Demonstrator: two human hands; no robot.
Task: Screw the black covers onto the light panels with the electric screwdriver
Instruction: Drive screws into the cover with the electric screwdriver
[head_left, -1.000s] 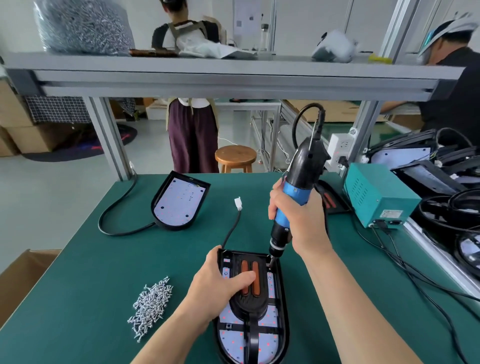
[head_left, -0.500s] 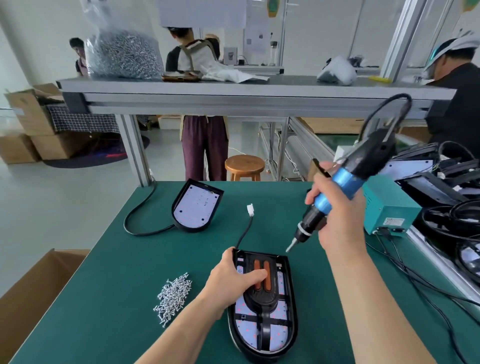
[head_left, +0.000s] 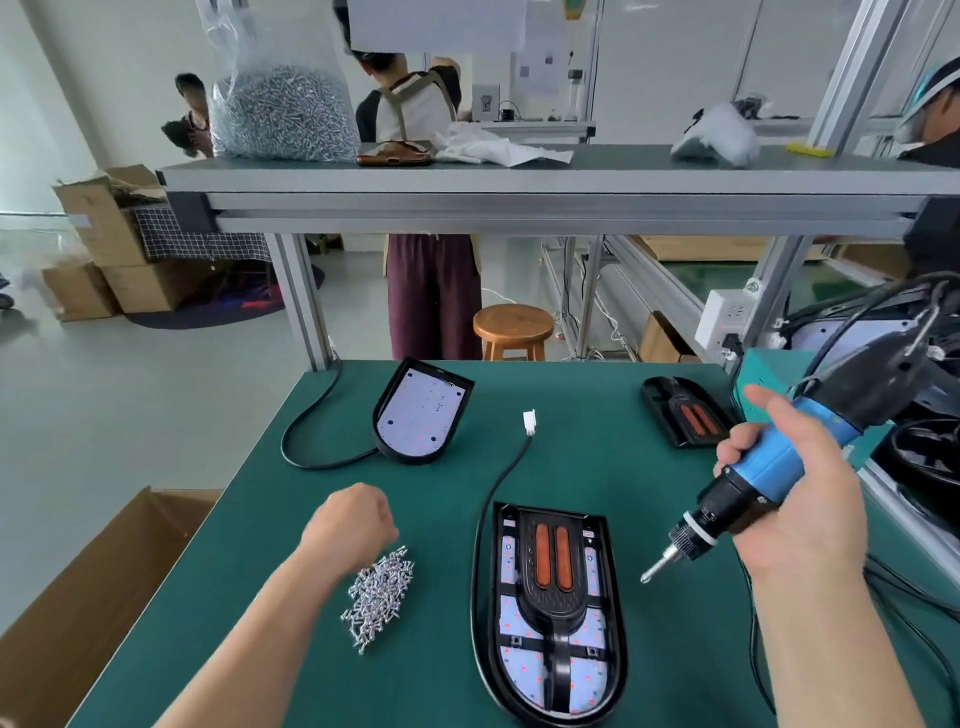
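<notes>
A light panel (head_left: 550, 670) lies near me on the green table (head_left: 597, 457), with a black cover (head_left: 551, 577) carrying two orange strips seated on it. My right hand (head_left: 800, 499) grips the blue and black electric screwdriver (head_left: 779, 457), held tilted in the air to the right of the panel, its bit pointing down-left. My left hand (head_left: 350, 525) hovers with curled fingers at the top of the pile of silver screws (head_left: 379, 592); whether it pinches a screw is hidden. A bare light panel (head_left: 421, 410) lies further back, and a spare black cover (head_left: 685, 415) at the back right.
The panel's black cable with a white plug (head_left: 529, 422) runs across the table's middle. A teal power box (head_left: 779, 384) and stacked panels sit at the right edge. A shelf (head_left: 519, 182) overhead holds a bag of screws (head_left: 283, 111). A cardboard box (head_left: 78, 597) stands left. People stand behind.
My right hand lifted the screwdriver off the cover's corner and swung it right. My left hand let go of the cover and moved left to the screw pile.
</notes>
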